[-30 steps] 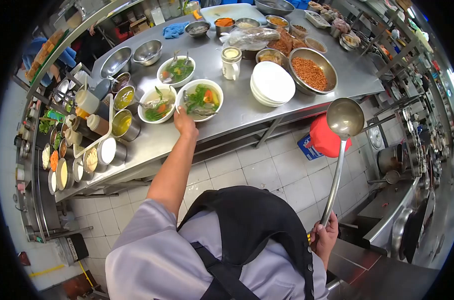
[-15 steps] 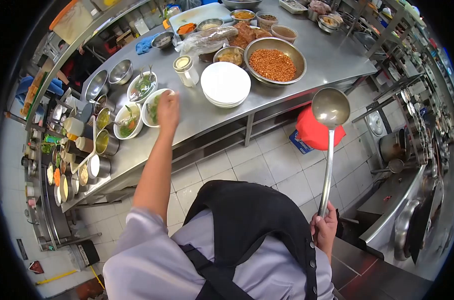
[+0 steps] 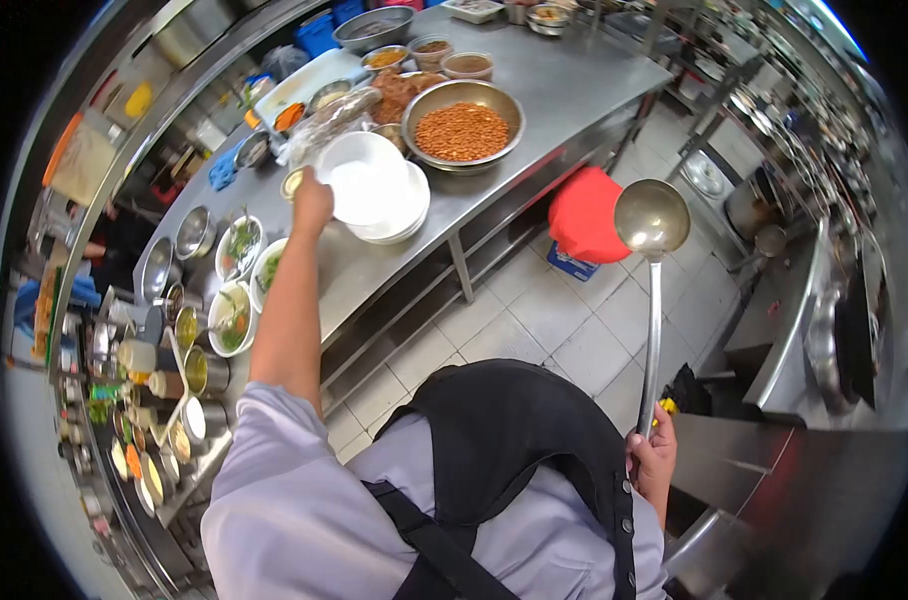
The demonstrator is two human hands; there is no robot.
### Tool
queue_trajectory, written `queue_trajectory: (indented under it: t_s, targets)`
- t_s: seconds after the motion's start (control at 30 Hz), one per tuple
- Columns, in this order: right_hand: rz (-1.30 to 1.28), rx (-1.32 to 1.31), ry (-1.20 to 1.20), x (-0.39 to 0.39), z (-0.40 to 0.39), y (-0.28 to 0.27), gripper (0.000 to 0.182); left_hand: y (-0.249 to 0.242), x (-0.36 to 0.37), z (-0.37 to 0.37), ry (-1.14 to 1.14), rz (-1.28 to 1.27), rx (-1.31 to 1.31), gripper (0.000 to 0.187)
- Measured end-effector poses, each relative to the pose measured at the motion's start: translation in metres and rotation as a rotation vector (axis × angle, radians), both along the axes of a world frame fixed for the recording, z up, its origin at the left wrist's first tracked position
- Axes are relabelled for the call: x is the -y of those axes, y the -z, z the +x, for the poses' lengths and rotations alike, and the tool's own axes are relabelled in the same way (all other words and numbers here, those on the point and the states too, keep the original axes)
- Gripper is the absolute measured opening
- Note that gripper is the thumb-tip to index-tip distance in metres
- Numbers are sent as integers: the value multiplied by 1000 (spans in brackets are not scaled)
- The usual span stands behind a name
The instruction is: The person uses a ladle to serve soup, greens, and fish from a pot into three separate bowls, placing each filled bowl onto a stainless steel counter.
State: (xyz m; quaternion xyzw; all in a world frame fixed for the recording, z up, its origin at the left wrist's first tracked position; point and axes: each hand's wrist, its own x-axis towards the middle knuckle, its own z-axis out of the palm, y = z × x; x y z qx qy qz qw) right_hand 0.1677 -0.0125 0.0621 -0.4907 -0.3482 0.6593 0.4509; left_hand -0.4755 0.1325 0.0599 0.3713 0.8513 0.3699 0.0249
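Note:
A white bowl (image 3: 366,180) is tilted up from a stack of white bowls (image 3: 410,215), with my left hand (image 3: 312,205) closed on its left rim. Behind that hand a container with a pale lid (image 3: 292,183) is partly hidden. Three white bowls of greens stand left of my forearm: one at the back (image 3: 240,248), one in front (image 3: 233,318), and one (image 3: 265,275) half covered by the arm. My right hand (image 3: 654,452) is wrapped round the handle of a large metal ladle (image 3: 653,220), its cup raised over the floor.
On the steel table (image 3: 564,85) a metal bowl of reddish-brown beans or nuts (image 3: 461,132) sits right of the stack. A red bag (image 3: 587,215) rests by a blue crate on the floor. Sauce pots and metal tins (image 3: 206,370) line the left end. A pan (image 3: 831,345) is at the right.
My left hand has moved from above the greens to the stack and taken hold of a white bowl, which is now lifted and tilted. The view has shifted; my right hand still holds the ladle.

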Motion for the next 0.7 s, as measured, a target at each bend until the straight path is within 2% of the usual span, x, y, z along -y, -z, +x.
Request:
queue_trajectory:
  t_s: [0.03,0.1,0.13,0.17,0.23,0.27,0.3,0.33,0.4,0.43,0.5,0.57,0.6,0.63,0.7]
  targets:
    - [0,0,36,12,-1,1,65,3,-1,-11,1,56,-74,42]
    - [-3,-80,159,44,-3,4,65,-34,17,15,56,310,170,45]
    - [2,-118,193,63,-2,8,66,-19,17,-15,169,441,509,47]
    - [6,-113,296,82,-6,6,66,-28,27,-3,162,524,640,50]
    - [-29,-209,340,122,-14,-2,66,-2,36,-40,250,483,829,56]
    - [-36,-183,336,146,-13,0,70,-17,44,-19,427,433,929,55]
    - [-38,-164,411,171,-18,-5,71,-31,47,21,484,529,1037,42]
    - [3,-141,473,195,-22,-11,72,-30,47,43,700,510,1061,49]
    - [31,-93,654,247,-32,-26,72,-13,34,83,872,374,1367,60]
    - [64,-10,713,270,-37,-41,72,-10,32,120,852,291,1521,64]
    - [89,96,848,316,-49,-57,72,21,22,186,939,127,1644,68]
    - [250,313,1017,369,-59,-69,72,21,40,272,1081,-148,1680,73]
    - [204,451,1140,396,-63,-70,70,24,53,307,1125,-252,1686,72]
    - [198,468,1184,417,-64,-74,70,30,65,336,1160,-347,1687,72]
    - [-115,834,1455,448,-51,-87,63,34,90,393,1200,-497,1726,68]
